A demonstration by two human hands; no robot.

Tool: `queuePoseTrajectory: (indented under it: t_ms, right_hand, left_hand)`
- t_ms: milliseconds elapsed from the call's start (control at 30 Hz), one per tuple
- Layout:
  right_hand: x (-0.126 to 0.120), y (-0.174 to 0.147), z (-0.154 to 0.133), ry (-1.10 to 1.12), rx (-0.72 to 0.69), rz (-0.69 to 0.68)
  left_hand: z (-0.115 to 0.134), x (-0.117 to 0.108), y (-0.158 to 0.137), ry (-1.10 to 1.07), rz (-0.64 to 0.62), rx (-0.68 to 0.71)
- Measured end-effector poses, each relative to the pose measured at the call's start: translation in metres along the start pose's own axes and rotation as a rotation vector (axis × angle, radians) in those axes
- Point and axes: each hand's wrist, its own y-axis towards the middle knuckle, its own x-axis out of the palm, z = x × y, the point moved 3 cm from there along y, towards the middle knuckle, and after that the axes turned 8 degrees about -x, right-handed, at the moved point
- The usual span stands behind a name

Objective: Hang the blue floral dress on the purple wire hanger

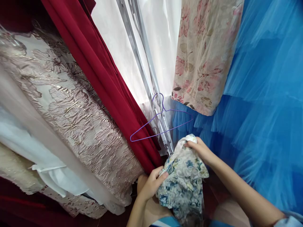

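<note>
Bare legs (153, 209) are showing at the bottom, with blue-and-white shorts (167, 222) coming into view between the arms; above and between the legs, a cloth (186, 176) is hanging from both hands, bunching in folds and showing blue, green and yellow flowers on white; the left hand (153, 182) is holding its left edge, the thumb lying on top and the fingers closing narrowly on it; the right hand (200, 150) is pinching its upper right corner, the thumb pressing over the pale edge.

Dark brownish floor (213, 190) is showing to the right of the cloth; just beyond the cloth, a purple hanger (163, 108) is showing bare and slightly tilted, its hook overlapping a metal rack (134, 44); whether the hook is catching on the rack, I cannot tell.

A dark red drape (101, 82) is running down along the rack's left side, its lower part passing behind the hanger's left corner; left of it a lace dress (87, 123) is hanging, with a white bow (53, 176) farther left; right of the rack, a pink-flowered garment (201, 60) is hanging before a blue tulle dress (267, 94); behind the rack's poles, white fabric (111, 28) is glowing brightly.
</note>
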Motion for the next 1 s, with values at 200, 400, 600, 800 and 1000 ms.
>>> queuePoseTrajectory:
  t_ms: [200, 400, 600, 800, 1000]
  right_hand:
    - [-0.023, 0.030, -0.024, -0.325, -0.217, 0.034]
    - [-0.024, 0.033, -0.019, -0.353, -0.299, 0.011]
    - [-0.033, 0.037, -0.006, -0.337, -0.310, 0.097]
    - [-0.038, 0.043, 0.000, -0.339, -0.372, 0.220]
    - [-0.021, 0.069, 0.000, -0.338, -0.357, -0.012]
  left_hand:
    - [0.023, -0.051, -0.019, 0.319, 0.272, 0.120]
    - [0.039, -0.063, -0.039, 0.321, 0.275, 0.174]
    - [0.048, -0.080, -0.049, 0.788, 0.389, 0.116]
    - [0.060, -0.118, -0.053, 1.124, 0.527, 0.258]
    - [0.092, -0.166, -0.046, 1.186, 0.623, 0.200]
